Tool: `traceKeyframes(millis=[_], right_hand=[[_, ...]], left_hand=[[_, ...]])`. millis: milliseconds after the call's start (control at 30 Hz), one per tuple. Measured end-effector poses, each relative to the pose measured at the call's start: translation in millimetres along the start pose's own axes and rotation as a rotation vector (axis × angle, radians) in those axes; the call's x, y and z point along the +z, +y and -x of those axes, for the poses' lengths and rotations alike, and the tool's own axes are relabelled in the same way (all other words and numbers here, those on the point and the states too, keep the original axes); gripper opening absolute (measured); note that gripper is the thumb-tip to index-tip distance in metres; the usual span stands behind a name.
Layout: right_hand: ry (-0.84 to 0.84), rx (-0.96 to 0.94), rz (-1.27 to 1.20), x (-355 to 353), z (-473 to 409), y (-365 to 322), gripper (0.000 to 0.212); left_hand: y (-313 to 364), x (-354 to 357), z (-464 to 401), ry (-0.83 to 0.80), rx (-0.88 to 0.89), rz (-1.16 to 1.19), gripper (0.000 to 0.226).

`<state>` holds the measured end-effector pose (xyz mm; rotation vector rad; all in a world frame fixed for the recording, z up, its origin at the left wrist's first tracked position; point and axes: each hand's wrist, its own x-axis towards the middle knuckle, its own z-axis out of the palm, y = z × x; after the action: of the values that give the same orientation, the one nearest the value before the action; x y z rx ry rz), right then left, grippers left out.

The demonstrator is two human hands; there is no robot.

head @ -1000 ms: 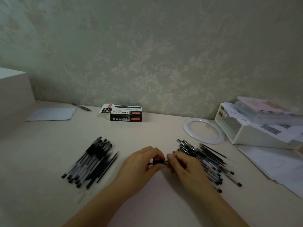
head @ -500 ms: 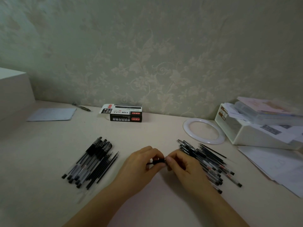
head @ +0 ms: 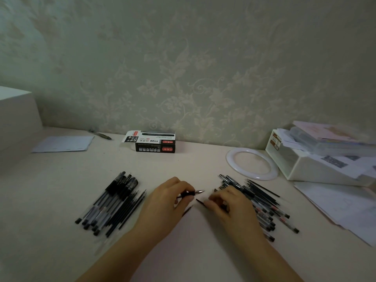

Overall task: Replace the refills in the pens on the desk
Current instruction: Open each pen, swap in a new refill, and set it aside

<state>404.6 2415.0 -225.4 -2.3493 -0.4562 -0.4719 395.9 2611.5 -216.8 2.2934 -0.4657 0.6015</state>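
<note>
**Two hands part a pen at mid-table**

While both forearms reach in from the near edge, the left hand point(head: 166, 202) curls its fingers round a black pen front point(head: 190, 193), its metal tip pointing right toward the other hand; the right hand point(head: 227, 204) pinches a thin dark refill point(head: 200, 202) between curled fingertips, its free end aimed left and just short of the left hand; the two pieces lie apart, a small gap between them; a slim dark stick point(head: 187, 210) shows below the left hand, though whether it is held or lying on the table point(head: 193, 163) cannot be told.

Left of the hands lies a pile of pens and refills point(head: 112, 204), angled up to the right; a second pile of pens point(head: 258, 202) lies just behind and beside the right hand, partly hidden by it.

Against the patterned wall sits a black and white refill box point(head: 151, 141); to its left lie a lone pen point(head: 100, 134) and a pale sheet of paper point(head: 63, 143); a white ring point(head: 251, 164) lies flat on the right, next to a white tray point(head: 317, 169) heaped with papers; loose sheets point(head: 341, 206) spread in front of it.
</note>
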Motion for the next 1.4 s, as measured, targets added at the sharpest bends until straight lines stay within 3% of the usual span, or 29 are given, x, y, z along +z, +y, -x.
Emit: traceKeyframes(millis=[133, 300, 667, 833, 1400], right_hand=[[-0.097, -0.041, 0.203, 5.8, 1.8, 2.7, 0.032], [-0.094, -0.075, 0.203, 5.9, 3.7, 0.9, 0.005], [-0.023, 0.054, -0.263, -2.8, -1.0, -4.4, 0.015], [-0.008, 0.132, -0.339, -5.1, -1.5, -2.9, 0.017], [-0.101, 0.130, -0.559, -1.9, -2.5, -2.7, 0.024]], left_hand=[[-7.3, -2.7, -1.6, -0.010, -0.072, -0.036, 0.010], [-8.9, -1.9, -0.3, -0.068, -0.074, -0.065, 0.012], [-3.5, -5.0, -1.7, -0.093, -0.033, -0.022, 0.013], [-4.8, -5.3, -0.9, -0.086, -0.030, 0.013, 0.012], [2.9, 0.5, 0.0, -0.087, -0.038, 0.085, 0.006]])
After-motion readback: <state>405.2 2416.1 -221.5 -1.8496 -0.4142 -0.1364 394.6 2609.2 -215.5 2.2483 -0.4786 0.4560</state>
